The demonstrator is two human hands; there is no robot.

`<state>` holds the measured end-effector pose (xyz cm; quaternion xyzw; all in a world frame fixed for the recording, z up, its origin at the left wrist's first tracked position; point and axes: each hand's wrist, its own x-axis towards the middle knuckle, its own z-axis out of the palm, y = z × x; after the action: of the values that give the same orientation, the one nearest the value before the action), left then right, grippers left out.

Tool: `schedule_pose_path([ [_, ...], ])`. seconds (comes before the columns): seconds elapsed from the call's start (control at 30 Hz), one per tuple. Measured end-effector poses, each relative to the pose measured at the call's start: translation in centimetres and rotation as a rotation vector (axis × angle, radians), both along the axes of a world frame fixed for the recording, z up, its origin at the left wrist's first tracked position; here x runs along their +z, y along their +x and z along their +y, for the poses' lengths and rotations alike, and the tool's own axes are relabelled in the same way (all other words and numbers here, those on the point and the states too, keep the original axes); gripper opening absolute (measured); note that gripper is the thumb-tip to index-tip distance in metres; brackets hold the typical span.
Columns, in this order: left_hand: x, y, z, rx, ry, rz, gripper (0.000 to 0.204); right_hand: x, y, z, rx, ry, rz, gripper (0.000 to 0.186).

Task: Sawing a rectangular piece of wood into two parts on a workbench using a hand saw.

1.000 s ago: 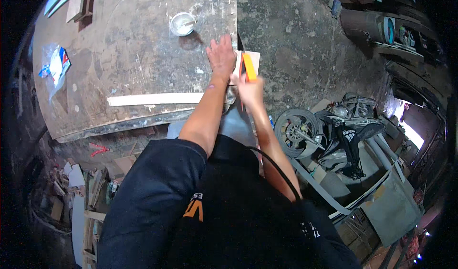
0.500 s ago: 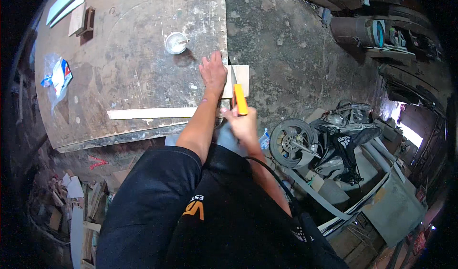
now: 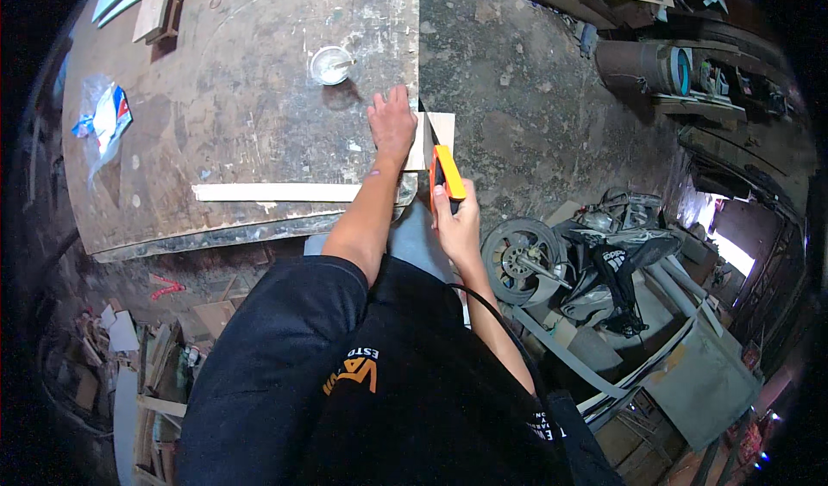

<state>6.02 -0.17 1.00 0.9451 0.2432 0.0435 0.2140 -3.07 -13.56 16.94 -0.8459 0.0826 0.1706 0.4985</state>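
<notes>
Pale rectangular flat wooden board (image 3: 443,125) noted, in the head view, just right of the upper centre of the frame, projecting past the right edge of the worn brown wooden tabletop (image 3: 250,98). The handsaw with dark narrow blade and yellow-and-orange handle (image 3: 450,175) lies across it, blade pointing toward the top of the frame. The right hand (image 3: 459,214), below the board, is wrapped around the saw handle. The left hand (image 3: 393,128), fingers spread, is pressed down at the board's left side, gripping nothing visibly; whether the palm bears on wood or tabletop cannot be told. No clamp is visible on the board. Findings of risk, in this inspector's judgement: with hand pressure alone, the board could swivel or lift under the blade; the unsupported right portion could sag, pinch the blade or splinter; a blade jumping sideways could reach the left hand, which sits close by. The open round whitish tub (image 3: 329,65), above the left hand, could be knocked over should that hand slip upward in the frame.
</notes>
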Motion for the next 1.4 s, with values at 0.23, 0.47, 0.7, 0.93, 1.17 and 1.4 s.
schedule_pose_path([
  [0.23,-0.5,-0.4,0.3,0.013,0.006,-0.028,0.03,1.2,0.4,1.1,-0.066,0.031,0.273,0.035],
  [0.47,-0.1,1.2,-0.3,-0.013,-0.01,-0.027,0.027,-3.5,5.5,2.2,-0.069,-0.2,0.09,0.039],
  [0.7,-0.2,0.3,0.6,-0.026,-0.01,0.057,0.026,-0.5,2.2,0.5,-0.008,-0.183,0.279,0.025],
  [0.93,-0.8,-0.3,0.8,0.002,0.015,0.079,0.026,-1.2,1.7,0.6,0.033,-0.17,0.248,0.022],
  [1.17,-0.3,-0.2,-0.9,-0.053,-0.019,0.063,0.026,-2.0,1.8,3.0,-0.165,-0.181,0.179,0.021],
  [1.4,-0.3,0.6,-0.4,-0.01,-0.008,0.076,0.027,-3.0,2.0,1.2,-0.12,-0.09,0.218,0.017],
])
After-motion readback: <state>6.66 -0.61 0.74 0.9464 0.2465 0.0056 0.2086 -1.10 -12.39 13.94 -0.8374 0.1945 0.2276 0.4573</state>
